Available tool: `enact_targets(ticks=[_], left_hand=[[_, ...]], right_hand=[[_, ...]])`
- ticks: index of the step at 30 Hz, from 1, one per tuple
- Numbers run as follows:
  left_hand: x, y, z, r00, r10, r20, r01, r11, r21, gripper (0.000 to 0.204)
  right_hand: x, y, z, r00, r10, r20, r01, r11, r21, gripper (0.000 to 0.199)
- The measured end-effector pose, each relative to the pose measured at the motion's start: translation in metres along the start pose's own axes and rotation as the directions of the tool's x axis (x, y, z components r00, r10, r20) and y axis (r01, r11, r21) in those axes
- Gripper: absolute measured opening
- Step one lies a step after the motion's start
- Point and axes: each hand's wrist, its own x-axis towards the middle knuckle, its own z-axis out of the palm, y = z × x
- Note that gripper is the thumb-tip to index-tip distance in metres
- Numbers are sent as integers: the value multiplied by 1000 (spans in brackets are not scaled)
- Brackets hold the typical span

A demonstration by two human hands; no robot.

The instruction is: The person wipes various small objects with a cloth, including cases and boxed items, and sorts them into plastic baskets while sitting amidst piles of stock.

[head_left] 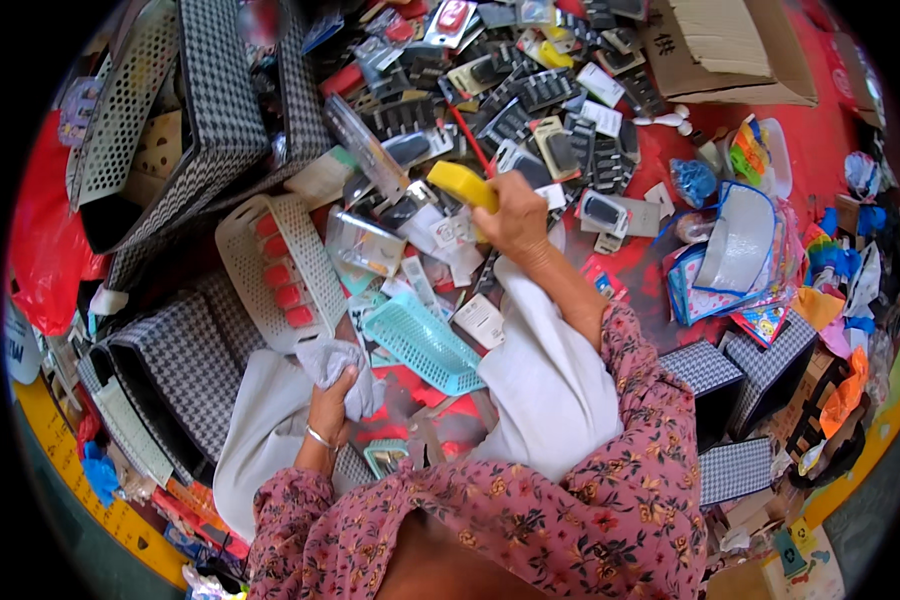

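Note:
My right hand (pixel 515 212) reaches forward over a heap of packaged goods and grips a yellow oblong object (pixel 462 185) by its near end. My left hand (pixel 332 402), with a thin bracelet at the wrist, is closed on a wad of grey cloth (pixel 338 362) at my left knee. Both arms wear floral pink sleeves. A turquoise slotted plastic basket (pixel 420 343) lies between my hands, and a white perforated basket (pixel 280 268) with red items in it lies left of that.
Blister packs and small dark packaged items (pixel 530 100) cover the red ground ahead. Houndstooth-patterned boxes (pixel 210 110) stand at left and lower right (pixel 735 370). A cardboard box (pixel 730 50) sits at the top right. Colourful bags and a white visor (pixel 735 240) lie to the right.

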Motion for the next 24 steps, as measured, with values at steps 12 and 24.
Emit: enact_targets(ticks=[12,24], left_hand=[[2,-6,-8,999,46,14,-47,999,23,34],[5,-9,-15,1000,24,-6,-24,999,29,38]], right_hand=[[-13,-1,50,775,-530,343,631,658,-411,8],[-27,33,24,938,-156,308,125,985,118,45]])
